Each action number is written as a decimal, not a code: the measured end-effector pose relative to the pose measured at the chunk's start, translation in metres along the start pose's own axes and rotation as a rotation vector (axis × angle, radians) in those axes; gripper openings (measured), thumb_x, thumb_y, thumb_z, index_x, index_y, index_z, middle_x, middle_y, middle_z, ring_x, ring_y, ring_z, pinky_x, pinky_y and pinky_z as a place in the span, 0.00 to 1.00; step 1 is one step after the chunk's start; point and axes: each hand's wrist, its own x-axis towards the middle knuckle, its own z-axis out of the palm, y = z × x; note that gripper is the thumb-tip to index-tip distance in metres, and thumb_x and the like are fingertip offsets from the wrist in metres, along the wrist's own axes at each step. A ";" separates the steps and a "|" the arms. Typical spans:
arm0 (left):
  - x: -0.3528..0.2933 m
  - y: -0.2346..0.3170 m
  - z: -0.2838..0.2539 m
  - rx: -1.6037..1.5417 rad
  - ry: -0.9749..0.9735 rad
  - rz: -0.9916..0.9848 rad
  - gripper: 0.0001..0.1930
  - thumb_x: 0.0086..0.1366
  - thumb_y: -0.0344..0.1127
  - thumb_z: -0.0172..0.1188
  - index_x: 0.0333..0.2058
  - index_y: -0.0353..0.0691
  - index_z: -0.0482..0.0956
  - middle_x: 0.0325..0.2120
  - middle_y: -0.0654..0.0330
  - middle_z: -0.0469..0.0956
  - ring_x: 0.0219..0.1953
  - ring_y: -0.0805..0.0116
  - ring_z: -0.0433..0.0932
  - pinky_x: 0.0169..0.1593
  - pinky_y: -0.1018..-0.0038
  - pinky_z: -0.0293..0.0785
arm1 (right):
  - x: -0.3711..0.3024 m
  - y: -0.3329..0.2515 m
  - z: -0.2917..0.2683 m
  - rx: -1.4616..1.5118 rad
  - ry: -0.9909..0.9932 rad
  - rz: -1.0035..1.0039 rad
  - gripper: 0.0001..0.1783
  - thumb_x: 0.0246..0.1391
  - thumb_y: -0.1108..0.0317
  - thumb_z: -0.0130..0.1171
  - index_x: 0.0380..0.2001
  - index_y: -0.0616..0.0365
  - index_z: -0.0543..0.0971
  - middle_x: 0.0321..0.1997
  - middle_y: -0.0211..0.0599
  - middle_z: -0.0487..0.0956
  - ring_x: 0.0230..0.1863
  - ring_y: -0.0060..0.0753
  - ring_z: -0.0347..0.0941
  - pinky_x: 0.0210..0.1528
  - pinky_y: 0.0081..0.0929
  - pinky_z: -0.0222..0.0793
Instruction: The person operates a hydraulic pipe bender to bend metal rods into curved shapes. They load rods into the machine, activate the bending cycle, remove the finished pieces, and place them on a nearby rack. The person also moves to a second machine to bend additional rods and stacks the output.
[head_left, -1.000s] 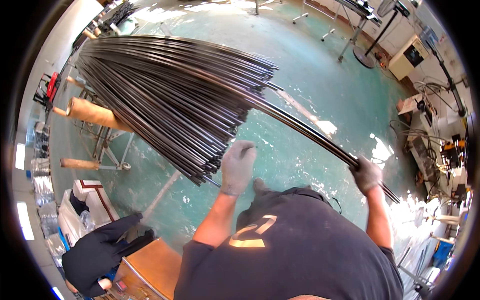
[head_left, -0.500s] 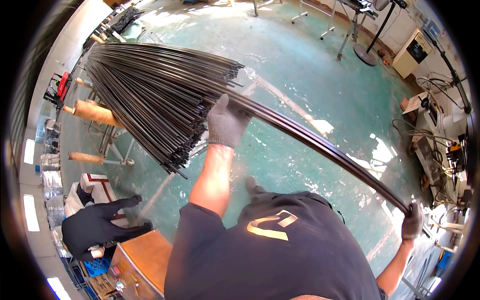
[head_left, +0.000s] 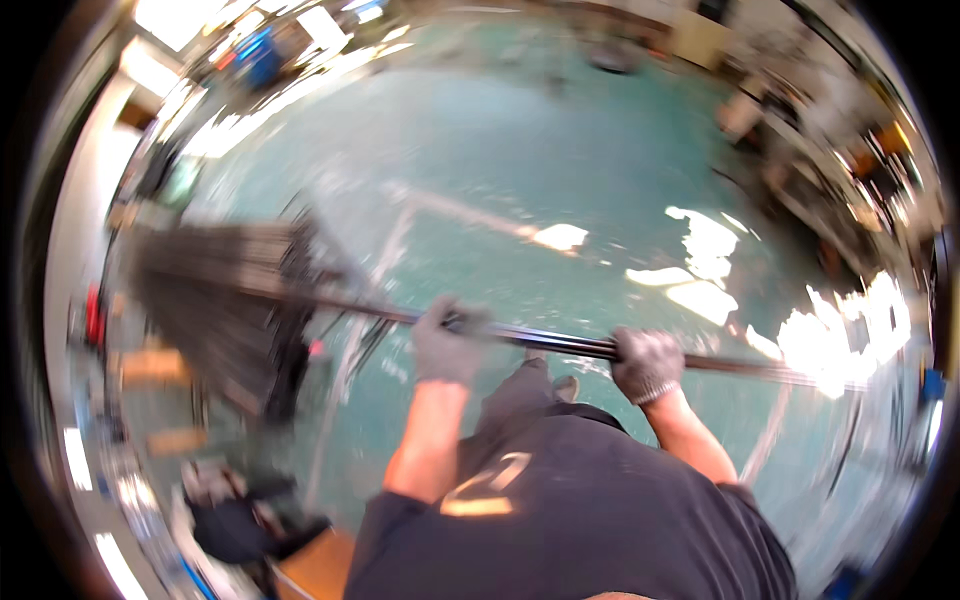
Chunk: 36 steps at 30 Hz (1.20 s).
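Observation:
Several long dark metal rods [head_left: 552, 341] run in a thin bundle across my front. My left hand [head_left: 445, 345], in a grey glove, is closed round them left of my middle. Farther right, my gloved right hand [head_left: 648, 364] also grips the bundle, and the rods reach well past it to the right. Toward the left, the held rods pass in front of or over a large pile of similar dark rods [head_left: 215, 300]; blur hides whether they touch it.
Wooden rollers [head_left: 155, 366] stick out at the pile's left. A person in dark clothes [head_left: 235, 525] bends beside an orange-brown table [head_left: 318, 562] at lower left. A cluttered bench [head_left: 820, 190] stands at the right, and a fan base [head_left: 612, 58] at the back.
My right hand has come inward along the rods, nearer my left hand. The rods now lie more level and extend past my right hand. The view has turned, and the pile appears farther left.

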 end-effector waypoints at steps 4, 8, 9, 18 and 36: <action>0.017 0.019 0.025 -0.436 0.152 -0.192 0.10 0.63 0.25 0.60 0.24 0.39 0.70 0.19 0.60 0.70 0.26 0.64 0.74 0.38 0.62 0.76 | 0.008 0.075 -0.018 -0.086 0.037 -0.003 0.03 0.47 0.68 0.61 0.26 0.44 0.78 0.19 0.35 0.77 0.22 0.42 0.76 0.27 0.42 0.71; 0.056 0.052 0.015 -0.470 0.027 -0.090 0.06 0.64 0.26 0.62 0.28 0.38 0.74 0.21 0.63 0.73 0.27 0.67 0.75 0.38 0.70 0.75 | -0.020 0.204 -0.064 -0.189 0.129 0.060 0.06 0.42 0.69 0.63 0.27 0.44 0.80 0.19 0.32 0.76 0.25 0.43 0.77 0.32 0.43 0.73; 0.069 0.064 0.002 -0.578 0.063 -0.132 0.06 0.65 0.27 0.62 0.29 0.38 0.75 0.22 0.64 0.73 0.27 0.68 0.75 0.39 0.71 0.75 | -0.037 0.239 -0.075 -0.262 0.126 0.123 0.05 0.41 0.69 0.63 0.24 0.46 0.79 0.21 0.34 0.78 0.27 0.46 0.78 0.34 0.42 0.73; 0.064 -0.014 0.051 -0.364 -0.016 -0.003 0.08 0.72 0.36 0.57 0.32 0.44 0.71 0.24 0.70 0.67 0.26 0.76 0.69 0.32 0.74 0.69 | -0.065 0.331 -0.078 -0.322 0.330 0.325 0.13 0.53 0.56 0.66 0.23 0.51 0.81 0.26 0.37 0.80 0.37 0.44 0.78 0.53 0.42 0.71; -0.082 -0.184 0.516 -0.131 -0.535 0.350 0.08 0.70 0.36 0.60 0.33 0.40 0.73 0.19 0.67 0.62 0.22 0.72 0.61 0.32 0.71 0.64 | -0.162 0.780 -0.090 0.939 1.449 1.535 0.15 0.68 0.63 0.51 0.51 0.60 0.77 0.35 0.41 0.79 0.39 0.40 0.79 0.42 0.38 0.77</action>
